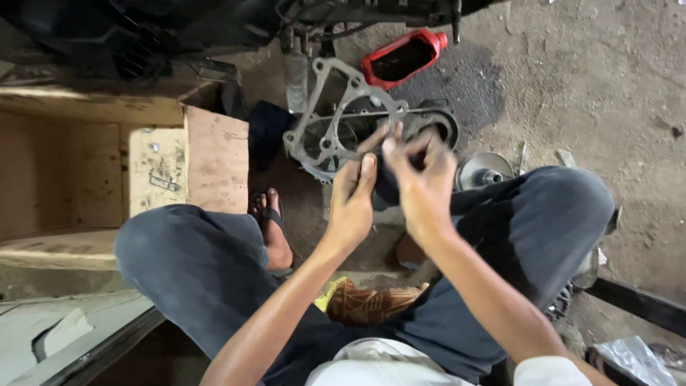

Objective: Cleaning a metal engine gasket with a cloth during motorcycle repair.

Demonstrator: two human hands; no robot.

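Observation:
I am squatting, and both hands meet in front of my knees around a small dark part [386, 187]. My left hand [351, 202] grips its left side with the thumb raised. From the right, the bent fingers of my right hand [421, 180] pinch the top of the same part. The part is mostly hidden, so I cannot tell its exact shape. Just beyond my fingers, a grey metal engine cover [336, 118] with bolt lugs lies flat on the ground beside a dark round housing [432, 123].
A red oil container [401, 58] lies on a dark oily patch of the dirt floor. A shiny round metal part [484, 170] sits by my right knee. A wooden crate [153, 164] stands at the left, dark vehicle parts [143, 36] at the top.

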